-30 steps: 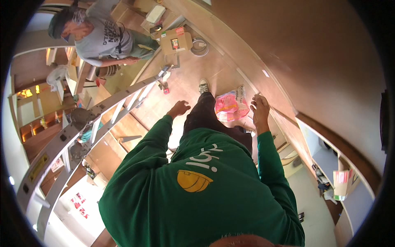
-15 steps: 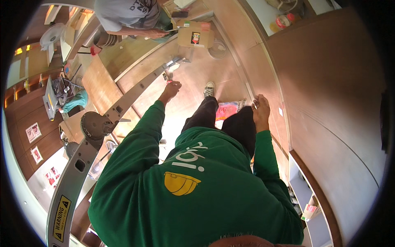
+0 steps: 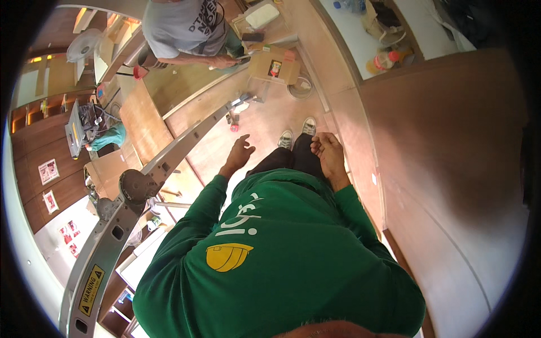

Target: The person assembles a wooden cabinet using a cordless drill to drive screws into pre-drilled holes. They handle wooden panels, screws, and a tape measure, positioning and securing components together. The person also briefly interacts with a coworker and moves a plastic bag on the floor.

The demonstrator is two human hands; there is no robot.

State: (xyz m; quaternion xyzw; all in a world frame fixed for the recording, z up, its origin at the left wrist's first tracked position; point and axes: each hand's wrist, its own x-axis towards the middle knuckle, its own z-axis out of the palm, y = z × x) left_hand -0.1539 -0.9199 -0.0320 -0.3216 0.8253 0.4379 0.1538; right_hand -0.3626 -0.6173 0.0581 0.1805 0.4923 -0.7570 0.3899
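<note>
Hanging wide, fingers spread, the left grip shows nothing in it and stays apart from the ladder, just to the right of its rail. The right grip is narrow, fingers curled, farther right of the ladder; whether it pinches something small I cannot tell. The green sleeves come next, the left one near the ladder's hinge; drawing that elbow in would probably avoid a snag, and a hand on the plain rail seems safer than one by the hinge. The shoes stand close together, right of the ladder's far end; short steps look wise, clear of a small red object beside that end. Beyond the ladder's far end are a cardboard box and coiled hose. A co-worker in a grey shirt stands past the ladder too, so turning calls for leaving that person room.
</note>
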